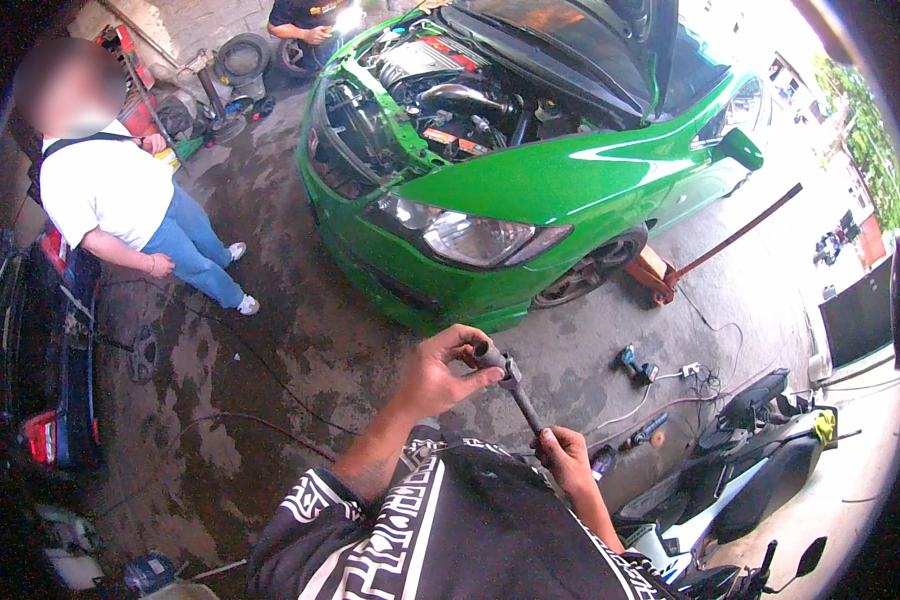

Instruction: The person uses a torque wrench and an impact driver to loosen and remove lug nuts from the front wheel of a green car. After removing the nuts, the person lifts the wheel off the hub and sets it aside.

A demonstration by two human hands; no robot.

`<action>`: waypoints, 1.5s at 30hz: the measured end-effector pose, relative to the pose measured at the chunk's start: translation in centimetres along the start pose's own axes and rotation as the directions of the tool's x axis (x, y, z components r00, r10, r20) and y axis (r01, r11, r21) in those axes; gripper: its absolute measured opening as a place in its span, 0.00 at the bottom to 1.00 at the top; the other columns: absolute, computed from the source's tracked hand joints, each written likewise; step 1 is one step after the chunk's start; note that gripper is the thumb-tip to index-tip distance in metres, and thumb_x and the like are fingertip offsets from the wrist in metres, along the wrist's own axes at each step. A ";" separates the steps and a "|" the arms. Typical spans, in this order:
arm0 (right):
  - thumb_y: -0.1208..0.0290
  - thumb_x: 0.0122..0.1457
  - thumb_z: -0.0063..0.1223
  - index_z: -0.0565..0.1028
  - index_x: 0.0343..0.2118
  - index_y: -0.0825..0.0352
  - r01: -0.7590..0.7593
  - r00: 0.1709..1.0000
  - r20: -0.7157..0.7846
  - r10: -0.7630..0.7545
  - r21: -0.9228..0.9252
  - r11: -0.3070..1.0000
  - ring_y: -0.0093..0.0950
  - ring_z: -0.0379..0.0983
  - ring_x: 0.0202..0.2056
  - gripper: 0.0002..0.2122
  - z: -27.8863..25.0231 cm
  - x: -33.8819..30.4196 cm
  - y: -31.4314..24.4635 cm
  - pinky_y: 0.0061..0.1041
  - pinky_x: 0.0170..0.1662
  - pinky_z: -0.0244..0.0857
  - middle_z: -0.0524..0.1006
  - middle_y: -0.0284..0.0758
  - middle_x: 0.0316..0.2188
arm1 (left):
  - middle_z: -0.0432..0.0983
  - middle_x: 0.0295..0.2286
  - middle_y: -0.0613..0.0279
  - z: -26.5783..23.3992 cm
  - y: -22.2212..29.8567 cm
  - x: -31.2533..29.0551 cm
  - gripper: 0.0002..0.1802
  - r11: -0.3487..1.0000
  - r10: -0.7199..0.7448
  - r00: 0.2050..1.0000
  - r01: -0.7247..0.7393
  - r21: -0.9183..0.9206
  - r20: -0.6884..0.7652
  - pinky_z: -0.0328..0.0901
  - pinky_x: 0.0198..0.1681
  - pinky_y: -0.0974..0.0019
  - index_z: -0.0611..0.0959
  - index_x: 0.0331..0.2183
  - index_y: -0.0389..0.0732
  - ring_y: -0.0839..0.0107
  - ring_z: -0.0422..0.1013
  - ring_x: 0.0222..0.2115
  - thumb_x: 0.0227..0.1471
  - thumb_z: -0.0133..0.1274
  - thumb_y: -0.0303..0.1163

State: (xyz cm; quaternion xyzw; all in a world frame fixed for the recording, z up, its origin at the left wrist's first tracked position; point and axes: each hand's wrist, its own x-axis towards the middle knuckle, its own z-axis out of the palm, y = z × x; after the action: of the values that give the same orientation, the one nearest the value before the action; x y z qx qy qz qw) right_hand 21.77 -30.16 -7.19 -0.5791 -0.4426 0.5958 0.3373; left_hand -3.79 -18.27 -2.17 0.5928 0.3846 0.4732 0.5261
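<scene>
A dark socket wrench [525, 408] is held in front of my chest, its handle slanting down to the right. My left hand [438, 372] pinches the socket [487, 353] at the wrench's head between thumb and fingers. Lower and to the right, my right hand [568, 460] is closed round the end of the handle. Beyond my hands stands a green car [530, 190] with its hood up and the engine [450, 95] exposed. The car's front wheel [580, 285] is the part nearest my hands.
An orange floor jack [655, 275] stands beside the front wheel. Cordless power tools [635, 365], cables and a hose lie on the stained concrete. A motorcycle [730, 490] is parked at right. One person [120, 200] stands at left, another [305, 25] beyond the car. A dark car [45, 340] is far left.
</scene>
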 end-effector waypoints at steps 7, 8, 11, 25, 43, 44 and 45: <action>0.61 0.66 0.47 0.75 0.28 0.70 -0.027 1.000 -0.009 0.027 0.003 1.000 0.15 0.59 0.20 0.16 -0.4 -0.2 0.5 0.18 0.24 0.52 0.68 0.24 0.18 | 0.80 0.28 0.67 0.4 0.3 0.0 0.17 0.977 0.132 0.991 -0.130 0.170 -0.001 0.69 0.35 0.72 0.82 0.35 0.41 0.80 0.74 0.30 0.40 0.70 0.28; 0.61 0.66 0.47 0.75 0.28 0.70 -0.031 0.999 -0.011 0.031 0.005 1.000 0.15 0.59 0.20 0.16 -0.4 -0.2 0.5 0.18 0.23 0.51 0.68 0.24 0.18 | 0.80 0.28 0.67 0.4 0.3 0.0 0.17 0.976 0.134 0.991 -0.134 0.174 0.009 0.69 0.35 0.72 0.82 0.35 0.41 0.80 0.74 0.30 0.40 0.70 0.28; 0.61 0.65 0.48 0.74 0.25 0.69 -0.041 0.999 -0.018 0.041 0.010 0.999 0.15 0.58 0.22 0.17 -0.3 -0.3 0.5 0.20 0.25 0.52 0.67 0.23 0.18 | 0.81 0.30 0.66 0.3 0.4 0.0 0.16 0.972 0.114 0.992 -0.121 0.199 0.047 0.69 0.39 0.71 0.83 0.34 0.41 0.78 0.75 0.33 0.40 0.70 0.27; 0.62 0.64 0.49 0.72 0.24 0.70 -0.003 1.000 -0.020 0.001 -0.107 0.994 0.16 0.58 0.23 0.17 -0.1 -0.3 0.1 0.23 0.25 0.53 0.66 0.24 0.17 | 0.80 0.28 0.63 0.6 -0.2 -0.1 0.16 0.978 0.069 0.993 -0.086 0.191 0.092 0.68 0.37 0.69 0.83 0.34 0.41 0.75 0.75 0.31 0.41 0.70 0.31; 0.60 0.65 0.48 0.71 0.24 0.69 -0.010 1.000 0.006 0.010 -0.084 0.996 0.16 0.59 0.24 0.17 0.2 -0.5 -0.6 0.22 0.26 0.55 0.66 0.24 0.19 | 0.81 0.31 0.61 0.9 0.6 -0.4 0.15 0.924 0.156 0.986 -0.166 0.344 0.058 0.70 0.38 0.68 0.84 0.36 0.40 0.73 0.77 0.32 0.43 0.68 0.30; 0.60 0.65 0.48 0.71 0.24 0.69 -0.005 1.000 0.004 0.005 -0.086 0.996 0.16 0.59 0.24 0.17 0.3 -0.5 -0.6 0.22 0.26 0.55 0.66 0.24 0.19 | 0.81 0.30 0.62 0.9 0.5 -0.4 0.15 0.912 0.173 0.983 -0.183 0.367 0.061 0.69 0.38 0.68 0.84 0.36 0.40 0.75 0.76 0.32 0.43 0.68 0.30; 0.60 0.65 0.48 0.71 0.24 0.69 0.021 1.000 0.006 -0.020 -0.097 0.995 0.16 0.59 0.24 0.17 0.2 -0.5 -0.6 0.22 0.27 0.55 0.67 0.24 0.19 | 0.81 0.30 0.63 0.9 0.5 -0.5 0.15 0.899 0.190 0.980 -0.200 0.390 0.064 0.69 0.38 0.69 0.84 0.36 0.40 0.76 0.76 0.32 0.43 0.68 0.30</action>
State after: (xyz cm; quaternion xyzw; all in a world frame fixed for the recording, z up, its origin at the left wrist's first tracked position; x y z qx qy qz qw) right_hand 21.52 -30.41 -6.42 -0.5887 -0.4777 0.5715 0.3139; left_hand -3.02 -19.04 -1.74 0.7280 0.4041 0.4290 0.3504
